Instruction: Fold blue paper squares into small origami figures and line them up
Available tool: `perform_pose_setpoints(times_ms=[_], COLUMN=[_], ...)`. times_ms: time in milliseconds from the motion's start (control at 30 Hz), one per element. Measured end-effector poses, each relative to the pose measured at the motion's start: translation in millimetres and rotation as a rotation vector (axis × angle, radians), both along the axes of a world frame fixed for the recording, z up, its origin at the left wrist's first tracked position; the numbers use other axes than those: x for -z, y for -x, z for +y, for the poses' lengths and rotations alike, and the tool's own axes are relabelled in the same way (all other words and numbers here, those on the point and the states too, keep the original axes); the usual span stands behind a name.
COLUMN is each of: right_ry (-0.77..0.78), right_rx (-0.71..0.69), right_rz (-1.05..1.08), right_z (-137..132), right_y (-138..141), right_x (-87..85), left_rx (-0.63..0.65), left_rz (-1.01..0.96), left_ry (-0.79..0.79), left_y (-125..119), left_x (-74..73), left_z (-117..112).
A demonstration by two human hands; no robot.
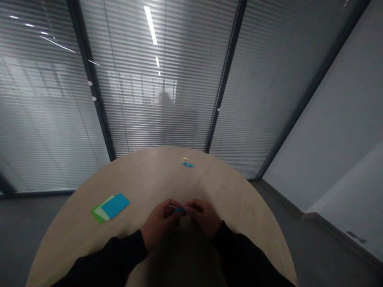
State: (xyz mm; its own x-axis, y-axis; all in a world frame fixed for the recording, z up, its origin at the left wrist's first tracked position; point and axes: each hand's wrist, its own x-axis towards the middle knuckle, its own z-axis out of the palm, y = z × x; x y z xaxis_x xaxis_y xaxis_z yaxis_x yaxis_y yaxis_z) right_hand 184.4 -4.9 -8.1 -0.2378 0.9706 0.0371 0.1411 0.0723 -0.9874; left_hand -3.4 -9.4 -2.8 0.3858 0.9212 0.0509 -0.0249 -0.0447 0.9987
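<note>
Both hands (182, 219) together at mid-chest over the table, knuckles nearly meeting; the fingertips of the left hand (160, 223) and right hand (203, 217) close from either side on a small blue piece (179, 210), probably folded paper, most of it hidden by the fingers, so its exact form cannot be told. Black sleeves (119, 249) cover both forearms, which angle in from the lower corners of the view. Left of the hands, near the table's edge, three flat sheets lie overlapped: a cyan sheet (115, 205) on top, a pale sheet (103, 213) beneath it, and a green sheet (96, 214) lowest; none shows a fold from here. At the far side of the table, well apart from the hands, a small yellow folded shape (185, 158) sits just beside a small blue folded shape (188, 164). So far, then: two small shapes finished-looking and set aside, one piece in hand, three flat sheets unworked. The round tabletop (143, 179) of pale wood grain curves away on both sides of the hands, with open surface right of them and between them and the far pair. Its rim drops to a grey floor (32, 215). Behind it stands a glass partition with slatted blinds (158, 119), and a pale wall (329, 119) runs along the right.
</note>
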Motion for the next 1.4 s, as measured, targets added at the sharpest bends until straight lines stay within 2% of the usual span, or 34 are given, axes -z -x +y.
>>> perform_pose_setpoints(times_ms=[233,467,800,1033,1400], right_ry=[0.029,0.003,0.021,0.05,0.034], right_rx=[0.015,0.007,-0.007,0.006,0.026], right_rz=[0.011,0.055,0.032,-0.008,-0.094], right_z=[1.6,4.7,3.2,4.7,3.1], right_y=[-1.0,-1.2,-1.0,-1.7,-1.6], right_x=[0.0,7.4,5.2,10.6,7.7], left_rx=[-0.004,0.029,-0.049,-0.066,-0.086], left_rz=[0.005,0.002,0.021,0.044,0.124], left_ry=[0.007,0.022,0.007,-0.024,-0.089], left_y=[-0.6,-0.5,-2.3,-1.4,-2.1], left_x=[-2.8,-1.3,0.8,1.8,2.6], left_z=[0.0,0.0,0.6,1.1,1.5])
